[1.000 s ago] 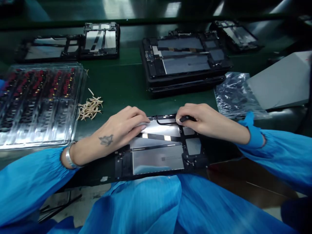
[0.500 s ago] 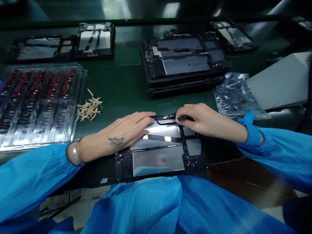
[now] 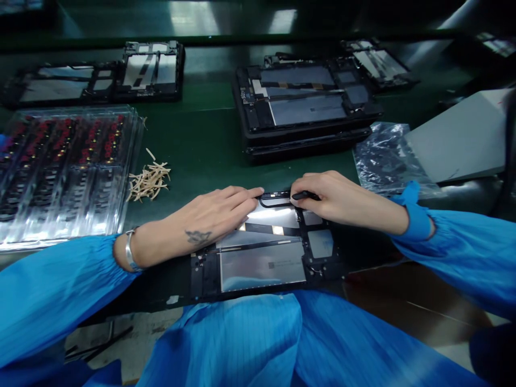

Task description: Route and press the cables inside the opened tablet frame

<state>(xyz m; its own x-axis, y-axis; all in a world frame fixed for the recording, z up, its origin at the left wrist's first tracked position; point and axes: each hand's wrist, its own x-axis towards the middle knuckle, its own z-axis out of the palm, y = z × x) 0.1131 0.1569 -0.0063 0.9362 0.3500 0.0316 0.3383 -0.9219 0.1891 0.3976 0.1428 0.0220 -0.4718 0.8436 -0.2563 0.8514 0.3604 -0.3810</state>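
An opened tablet (image 3: pixel 262 263) lies in front of me, with silver battery panels and black frame parts exposed. My left hand (image 3: pixel 226 212) rests over its upper left part, fingers stretched toward the far edge. A thin black cable (image 3: pixel 276 204) curves along that edge between my two hands. At the tablet's upper right, my right hand (image 3: pixel 326 193) is closed in a pinch around a slim black tool (image 3: pixel 307 196). The tool's tip is hidden behind my fingers, so its exact kind does not show.
A clear plastic tray (image 3: pixel 72 177) of small red and black parts sits at left, beside a pile of beige strips (image 3: pixel 149 181). Stacked open tablets (image 3: pixel 306 102) stand ahead. A clear plastic bag (image 3: pixel 391 156) and a white box (image 3: pixel 463 134) are at right.
My left hand has slid slightly right along the tablet's far edge, its fingertips nearer the cable. The right hand stays in nearly the same place with the black tool.
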